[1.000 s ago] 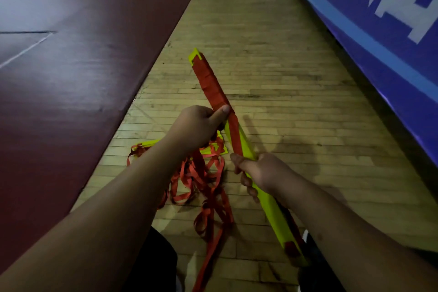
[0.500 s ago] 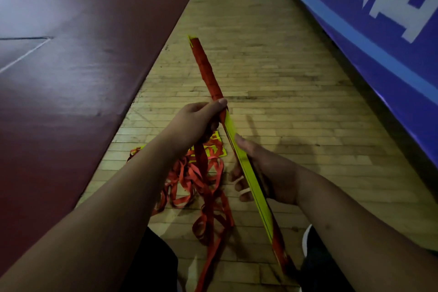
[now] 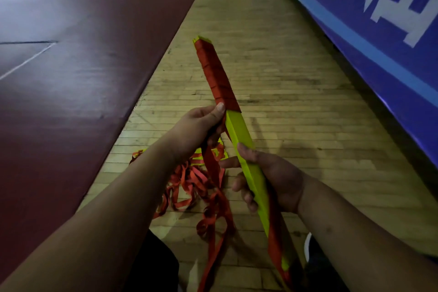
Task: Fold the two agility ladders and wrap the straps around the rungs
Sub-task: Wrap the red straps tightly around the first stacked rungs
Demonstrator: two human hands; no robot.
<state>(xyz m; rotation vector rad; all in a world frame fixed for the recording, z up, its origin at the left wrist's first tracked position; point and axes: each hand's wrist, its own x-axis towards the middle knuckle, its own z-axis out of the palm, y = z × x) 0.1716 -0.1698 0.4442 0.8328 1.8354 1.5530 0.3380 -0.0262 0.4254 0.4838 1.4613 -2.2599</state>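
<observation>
A stacked bundle of yellow-green ladder rungs slants from the lower right up toward the middle of the floor. Its far half is wound in red strap. My right hand grips the bare yellow part of the bundle from the right side. My left hand pinches the loose red strap where the winding ends, thumb against the bundle. Below my left hand a tangled heap of red strap lies on the floor, with a bit of another yellow rung showing in it.
Pale wooden floorboards run ahead. A dark red mat borders the left side. A blue banner with white lettering slopes along the right. My dark trouser legs and a shoe edge sit at the bottom.
The bundle has turned so its broad yellow face shows again. My right hand has closed around the bundle, and my left hand stays at the edge of the red winding.
</observation>
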